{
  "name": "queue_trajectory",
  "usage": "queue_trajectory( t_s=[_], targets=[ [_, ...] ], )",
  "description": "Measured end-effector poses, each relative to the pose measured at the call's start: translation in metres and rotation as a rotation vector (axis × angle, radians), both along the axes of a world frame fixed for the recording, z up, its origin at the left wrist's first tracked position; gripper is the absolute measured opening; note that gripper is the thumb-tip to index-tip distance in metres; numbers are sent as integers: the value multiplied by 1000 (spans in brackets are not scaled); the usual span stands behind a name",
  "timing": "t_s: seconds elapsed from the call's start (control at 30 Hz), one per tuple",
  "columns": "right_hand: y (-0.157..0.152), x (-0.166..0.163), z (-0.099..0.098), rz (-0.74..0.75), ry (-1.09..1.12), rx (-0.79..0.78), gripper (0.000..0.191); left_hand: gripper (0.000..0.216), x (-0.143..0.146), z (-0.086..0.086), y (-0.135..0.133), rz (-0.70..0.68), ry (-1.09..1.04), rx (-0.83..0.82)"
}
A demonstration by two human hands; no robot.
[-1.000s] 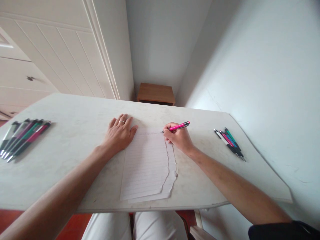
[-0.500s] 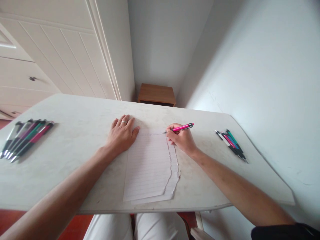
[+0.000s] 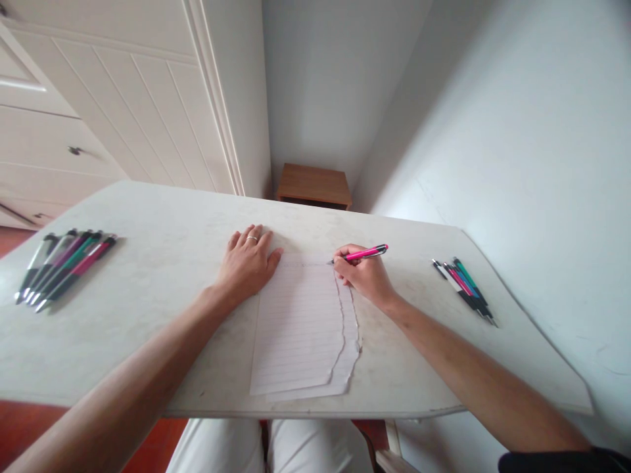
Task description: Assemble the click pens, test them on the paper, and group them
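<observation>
Two lined paper sheets (image 3: 300, 328) with a torn right edge lie stacked in the middle of the white table (image 3: 148, 276). My left hand (image 3: 249, 263) rests flat on the sheets' top left corner, fingers stretched out, a ring on one finger. My right hand (image 3: 365, 272) is closed round a pink pen (image 3: 365, 253), whose tip touches the top right corner of the paper.
Several pens (image 3: 64, 266) lie side by side at the table's left end. Another bunch of pens (image 3: 466, 289) lies near the right edge by the wall. A small wooden stand (image 3: 314, 185) is behind the table, with white cupboard doors (image 3: 98, 112) at the back left.
The pen tip and my right hand have slid a little to the right along the top of the paper. My left hand stays flat on the sheet.
</observation>
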State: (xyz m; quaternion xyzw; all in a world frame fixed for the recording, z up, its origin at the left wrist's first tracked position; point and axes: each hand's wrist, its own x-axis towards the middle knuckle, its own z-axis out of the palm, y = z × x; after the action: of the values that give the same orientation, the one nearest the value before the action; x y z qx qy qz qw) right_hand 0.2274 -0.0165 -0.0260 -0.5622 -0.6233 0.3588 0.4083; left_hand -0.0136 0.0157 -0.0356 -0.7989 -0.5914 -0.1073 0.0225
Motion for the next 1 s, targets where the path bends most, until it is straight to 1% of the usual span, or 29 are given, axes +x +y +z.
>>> queue_trajectory(
  t_s=[0.1, 0.3, 0.53, 0.73, 0.87, 1.0],
  targets=[
    [0, 0, 0, 14, 2, -16, 12, 52, 0, 0, 0, -2, -2, 3],
    [0, -1, 1, -58, 59, -34, 12, 52, 0, -1, 0, -7, -5, 12],
    [0, -1, 2, -20, 4, -18, 11, 52, 0, 1, 0, -8, -26, -7],
    [0, -1, 1, -45, 26, -22, 13, 52, -1, -2, 1, -13, -26, -4],
    [0, 0, 1, -14, 0, -15, 12, 53, -1, -2, 1, -11, -25, -8],
    [1, 1, 2, -45, 115, -45, 14, 52, -1, -1, 1, -11, -18, -8]
  ],
)
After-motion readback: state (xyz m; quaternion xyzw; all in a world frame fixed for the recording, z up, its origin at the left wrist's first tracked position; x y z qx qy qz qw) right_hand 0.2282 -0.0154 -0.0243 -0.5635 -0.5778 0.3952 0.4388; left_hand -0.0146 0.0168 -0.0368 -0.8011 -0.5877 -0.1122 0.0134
